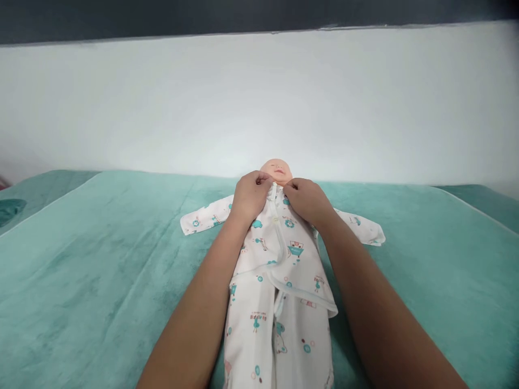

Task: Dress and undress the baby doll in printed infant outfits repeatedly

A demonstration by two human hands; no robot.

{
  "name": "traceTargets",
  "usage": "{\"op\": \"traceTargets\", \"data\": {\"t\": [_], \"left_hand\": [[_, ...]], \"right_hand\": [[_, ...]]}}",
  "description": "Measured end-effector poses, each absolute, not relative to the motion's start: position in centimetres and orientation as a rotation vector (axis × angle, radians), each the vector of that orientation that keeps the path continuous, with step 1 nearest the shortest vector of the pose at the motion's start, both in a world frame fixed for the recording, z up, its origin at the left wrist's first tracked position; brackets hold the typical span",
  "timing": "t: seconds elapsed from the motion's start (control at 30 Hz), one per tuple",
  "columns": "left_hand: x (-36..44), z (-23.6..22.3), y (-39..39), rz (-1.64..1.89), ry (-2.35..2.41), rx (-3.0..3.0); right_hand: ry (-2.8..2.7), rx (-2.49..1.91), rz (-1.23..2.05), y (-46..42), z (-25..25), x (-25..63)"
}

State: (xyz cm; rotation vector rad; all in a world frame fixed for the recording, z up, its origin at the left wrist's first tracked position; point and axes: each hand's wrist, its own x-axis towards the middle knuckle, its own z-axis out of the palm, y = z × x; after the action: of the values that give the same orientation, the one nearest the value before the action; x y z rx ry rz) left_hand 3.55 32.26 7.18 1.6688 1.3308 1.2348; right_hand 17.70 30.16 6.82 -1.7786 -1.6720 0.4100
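A baby doll (279,168) lies on its back, dressed in a white printed baby jacket (298,254) and matching trousers (255,329). Its sleeves stretch out to both sides. At the neck, my left hand (253,193) pinches the collar on the left with thumb and fingers together. My right hand (306,199) grips the collar's other side, fingers closed on the cloth. The jacket's front overlaps down the middle, with a small fastening visible on the chest. Its lower corner flares out over the trousers on the right.
A green plush sheet (121,281) spreads beneath the doll. Behind the doll's head rises a white wall (259,108), with a dark band (259,16) along its top. A darker green patch (10,210) shows at the far left.
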Motion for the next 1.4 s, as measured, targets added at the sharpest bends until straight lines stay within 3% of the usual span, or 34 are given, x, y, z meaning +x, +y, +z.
{"op": "traceTargets", "data": {"t": [0.27, 0.63, 1.4], "left_hand": [[3.6, 7.1, 32.1, 1.154, 1.31, 1.648], [3.5, 7.1, 32.4, 1.111, 1.315, 1.708], [3.5, 7.6, 31.6, 1.211, 1.211, 1.502]], "right_hand": [[-1.727, -1.804, 0.397, 30.1, 6.9, 17.2], [-1.353, -1.395, 0.628, 31.6, 5.4, 17.9], [-1.315, -1.235, 0.918, 31.0, 5.2, 18.3]]}}
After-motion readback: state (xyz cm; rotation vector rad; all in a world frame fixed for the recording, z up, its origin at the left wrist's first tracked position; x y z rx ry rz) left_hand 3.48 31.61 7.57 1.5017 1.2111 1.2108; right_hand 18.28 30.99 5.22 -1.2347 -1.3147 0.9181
